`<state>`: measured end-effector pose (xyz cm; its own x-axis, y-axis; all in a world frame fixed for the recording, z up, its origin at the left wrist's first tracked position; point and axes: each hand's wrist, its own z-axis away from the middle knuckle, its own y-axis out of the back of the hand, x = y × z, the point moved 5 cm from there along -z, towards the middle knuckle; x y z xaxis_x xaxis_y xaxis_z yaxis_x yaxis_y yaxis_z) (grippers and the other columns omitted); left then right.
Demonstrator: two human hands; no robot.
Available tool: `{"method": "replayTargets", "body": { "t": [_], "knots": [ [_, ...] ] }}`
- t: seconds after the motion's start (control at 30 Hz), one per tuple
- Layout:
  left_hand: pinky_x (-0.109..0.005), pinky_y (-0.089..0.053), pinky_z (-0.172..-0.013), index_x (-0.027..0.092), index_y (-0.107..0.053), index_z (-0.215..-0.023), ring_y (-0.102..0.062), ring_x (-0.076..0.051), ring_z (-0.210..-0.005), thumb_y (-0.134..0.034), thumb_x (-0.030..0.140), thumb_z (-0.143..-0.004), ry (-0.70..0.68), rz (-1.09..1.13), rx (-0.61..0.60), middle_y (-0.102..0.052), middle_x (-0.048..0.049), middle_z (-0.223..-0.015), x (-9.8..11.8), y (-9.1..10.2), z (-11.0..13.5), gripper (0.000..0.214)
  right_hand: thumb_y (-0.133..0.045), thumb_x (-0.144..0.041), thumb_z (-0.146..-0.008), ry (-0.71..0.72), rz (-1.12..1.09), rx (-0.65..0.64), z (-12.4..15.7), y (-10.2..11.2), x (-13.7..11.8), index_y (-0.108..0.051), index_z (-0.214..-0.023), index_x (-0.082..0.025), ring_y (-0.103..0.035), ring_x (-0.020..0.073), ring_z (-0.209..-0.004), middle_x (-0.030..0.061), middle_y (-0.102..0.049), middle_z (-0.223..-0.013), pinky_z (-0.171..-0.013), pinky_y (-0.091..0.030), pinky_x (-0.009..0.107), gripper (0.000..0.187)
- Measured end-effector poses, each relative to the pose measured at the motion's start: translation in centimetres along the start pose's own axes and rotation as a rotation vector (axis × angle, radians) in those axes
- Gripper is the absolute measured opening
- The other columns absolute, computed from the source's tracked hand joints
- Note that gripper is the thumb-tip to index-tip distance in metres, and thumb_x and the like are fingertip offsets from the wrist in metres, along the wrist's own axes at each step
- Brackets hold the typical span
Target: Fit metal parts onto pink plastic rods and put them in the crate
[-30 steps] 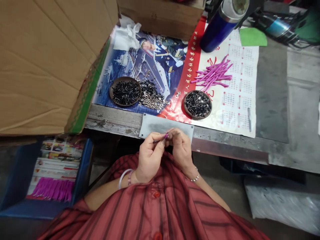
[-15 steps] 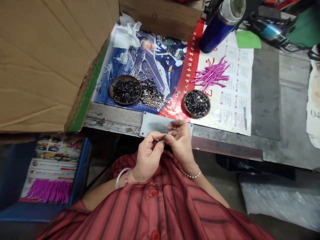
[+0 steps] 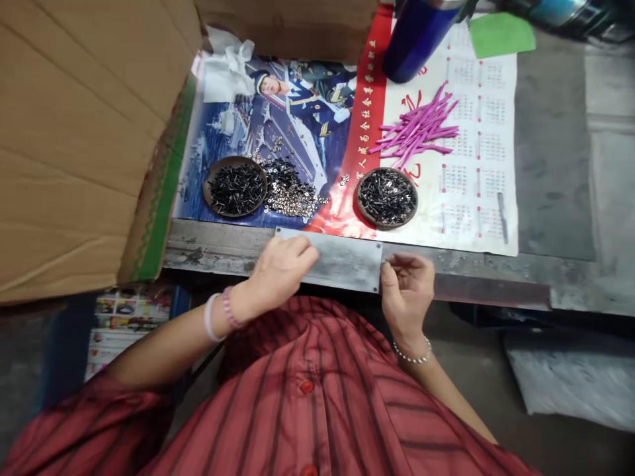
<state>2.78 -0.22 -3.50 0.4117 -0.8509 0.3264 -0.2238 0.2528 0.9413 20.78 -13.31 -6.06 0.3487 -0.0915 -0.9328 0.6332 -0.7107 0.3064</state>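
left hand (image 3: 280, 264) moved apart onto metal plate (image 3: 347, 261) | right hand (image 3: 407, 291) shifted to plate's right edge

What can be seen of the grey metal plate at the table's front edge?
The grey metal plate is a flat, dull, smudged rectangle lying along the table edge, just below the poster. The left hand rests on its left end; the right hand appears to touch its right corner.

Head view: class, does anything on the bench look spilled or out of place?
Yes: small silvery washers lie heaped loose on the poster beside the left dish of black screws, a few strays nearer the right dish.
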Motion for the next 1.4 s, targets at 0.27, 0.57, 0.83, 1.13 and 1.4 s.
{"method": "replayTargets", "body": {
  "t": [0.27,0.57,0.83,1.13,1.4],
  "knots": [
    [-0.037,-0.036,-0.077,0.020,-0.065,-0.100,-0.056,-0.023,-0.090,-0.046,0.009,-0.096,-0.040,0.204,-0.108,-0.065,-0.0050,-0.093,1.3,-0.6,-2.9,0.022,-0.063,-0.031,-0.095,0.017,0.015,0.052,0.7,0.1,1.9,-0.054,-0.115,-0.022,-0.067,0.0169,-0.079,0.0033,-0.065,-0.094,-0.071,-0.056,0.031,0.023],
    [-0.037,-0.037,-0.073,0.019,-0.064,-0.098,-0.054,-0.025,-0.090,-0.049,0.010,-0.095,-0.106,0.110,-0.156,-0.062,-0.0072,-0.093,5.0,-3.0,-5.1,0.018,-0.064,-0.021,-0.093,0.219,0.106,0.062,0.8,-0.2,0.8,-0.060,-0.109,-0.022,-0.066,0.0185,-0.085,0.0039,-0.064,-0.095,-0.077,-0.056,0.034,0.017],
    [-0.036,-0.041,-0.077,0.018,-0.065,-0.099,-0.058,-0.023,-0.090,-0.046,0.006,-0.094,0.118,0.232,-0.031,-0.064,-0.0063,-0.093,0.5,-0.5,-1.4,0.023,-0.055,-0.021,-0.097,0.157,0.008,0.086,0.9,0.0,1.3,-0.057,-0.109,-0.022,-0.066,0.0185,-0.080,0.0041,-0.062,-0.094,-0.072,-0.055,0.035,0.012],
    [-0.037,-0.048,-0.080,0.016,-0.067,-0.096,-0.062,-0.023,-0.090,-0.049,0.008,-0.093,0.196,0.591,0.092,-0.068,-0.0079,-0.093,3.1,-1.5,-2.7,0.020,-0.054,-0.021,-0.098,0.176,0.066,-0.077,0.5,-0.4,-1.5,-0.061,-0.102,-0.021,-0.062,0.0195,-0.085,0.0048,-0.063,-0.094,-0.077,-0.051,0.035,0.008],
    [-0.020,-0.043,-0.053,0.016,-0.068,-0.094,-0.055,-0.009,-0.058,-0.070,0.027,-0.083,0.762,1.538,0.168,-0.063,0.0020,-0.070,2.9,-0.4,1.5,0.016,-0.052,-0.034,-0.101,0.002,-0.036,-0.425,1.7,-3.3,-4.7,-0.061,-0.090,-0.021,-0.060,0.0153,-0.069,0.0015,-0.063,-0.082,-0.065,-0.048,0.028,0.020]
  ]
}}
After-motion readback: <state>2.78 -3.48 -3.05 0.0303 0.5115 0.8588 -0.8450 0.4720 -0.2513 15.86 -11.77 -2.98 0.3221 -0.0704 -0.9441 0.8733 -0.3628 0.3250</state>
